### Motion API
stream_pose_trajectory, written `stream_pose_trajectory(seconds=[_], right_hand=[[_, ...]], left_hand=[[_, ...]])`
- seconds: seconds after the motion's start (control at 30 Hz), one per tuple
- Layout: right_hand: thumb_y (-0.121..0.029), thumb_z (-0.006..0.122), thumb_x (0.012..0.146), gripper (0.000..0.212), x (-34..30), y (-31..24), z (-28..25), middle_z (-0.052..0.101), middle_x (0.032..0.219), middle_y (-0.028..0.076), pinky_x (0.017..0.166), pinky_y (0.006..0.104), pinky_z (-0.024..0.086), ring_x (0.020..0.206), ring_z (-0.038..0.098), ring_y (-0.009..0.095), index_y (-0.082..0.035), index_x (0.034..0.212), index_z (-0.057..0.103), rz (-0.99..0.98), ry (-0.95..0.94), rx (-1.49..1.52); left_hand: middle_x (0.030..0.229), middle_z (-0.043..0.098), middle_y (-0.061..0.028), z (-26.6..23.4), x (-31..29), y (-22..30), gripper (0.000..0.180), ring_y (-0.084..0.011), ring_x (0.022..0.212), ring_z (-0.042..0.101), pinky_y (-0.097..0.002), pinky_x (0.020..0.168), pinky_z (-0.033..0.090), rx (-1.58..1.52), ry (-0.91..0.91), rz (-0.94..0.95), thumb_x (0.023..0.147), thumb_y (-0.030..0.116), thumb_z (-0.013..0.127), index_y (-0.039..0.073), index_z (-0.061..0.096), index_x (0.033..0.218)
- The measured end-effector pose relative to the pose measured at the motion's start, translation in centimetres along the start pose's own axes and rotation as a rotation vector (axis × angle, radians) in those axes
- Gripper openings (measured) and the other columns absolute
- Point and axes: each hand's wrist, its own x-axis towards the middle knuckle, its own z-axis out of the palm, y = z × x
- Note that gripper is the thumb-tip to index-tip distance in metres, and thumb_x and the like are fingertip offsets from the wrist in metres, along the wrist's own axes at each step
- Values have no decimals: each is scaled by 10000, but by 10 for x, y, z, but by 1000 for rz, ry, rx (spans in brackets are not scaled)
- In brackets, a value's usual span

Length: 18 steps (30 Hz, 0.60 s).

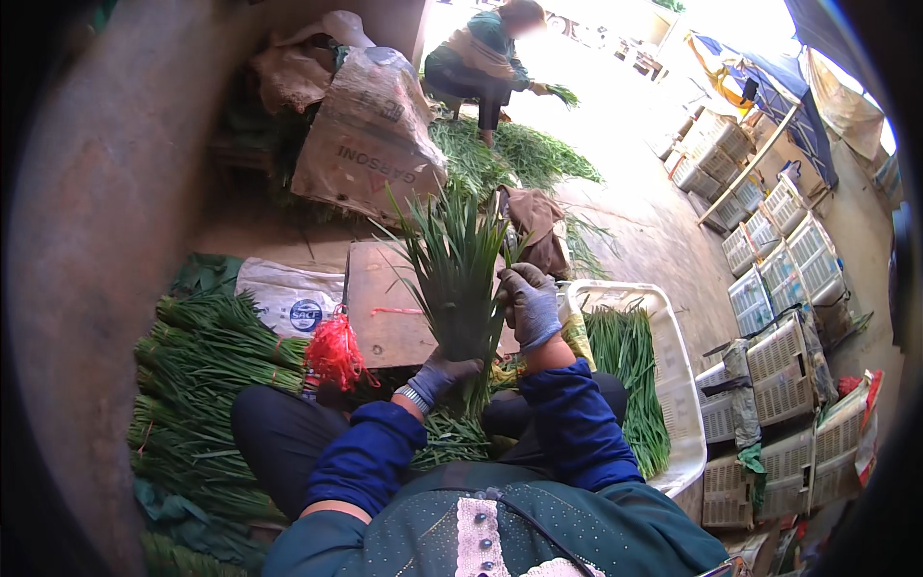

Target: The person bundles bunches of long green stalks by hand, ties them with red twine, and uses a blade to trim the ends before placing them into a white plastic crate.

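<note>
My gloved left hand is wrapped round the lower part of a bunch of long green chives, which stands upright with its leaf tips fanned out and away from me. At the bunch's right edge my gloved right hand is closed in a pinch on a few leaves. Beyond the bunch lies a wooden board. A tuft of red ties hangs at its near left corner. Tied chive bundles are heaped on my left. More loose chives lie on my lap, partly hidden by my arms.
Close on my right stands a white plastic crate holding chives. A large box and a brown cloth are ahead. Farther off, another person sits beside greens. Stacked crates line the right.
</note>
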Motion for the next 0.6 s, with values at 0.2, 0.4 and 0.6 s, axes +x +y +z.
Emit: stream_pose_trajectory(seconds=[0.2,0.4,0.6], right_hand=[[-142,547,992,120,-19,-12,-9,699,835,96,387,195,405,538,625,102,-52,1049,603,-335,58,78],[-163,636,878,399,-41,57,-113,703,903,179,708,354,565,804,704,236,-12,1245,601,17,-481,-984],[-210,807,791,973,-33,103,-79,433,1445,245,1060,382,416,1328,451,277,-54,1538,204,251,-536,-292]], left_hand=[[1160,648,-49,-9,2,-5,523,-162,1046,592,-337,923,487,-18,4,18,787,63,736,33,566,1281],[1091,656,-40,-16,1,-1,494,-185,980,628,-356,893,532,-189,111,-66,789,68,755,53,579,1250],[1112,664,-70,-20,5,7,552,-202,1008,639,-355,917,528,-85,79,43,774,93,783,30,565,1277]])
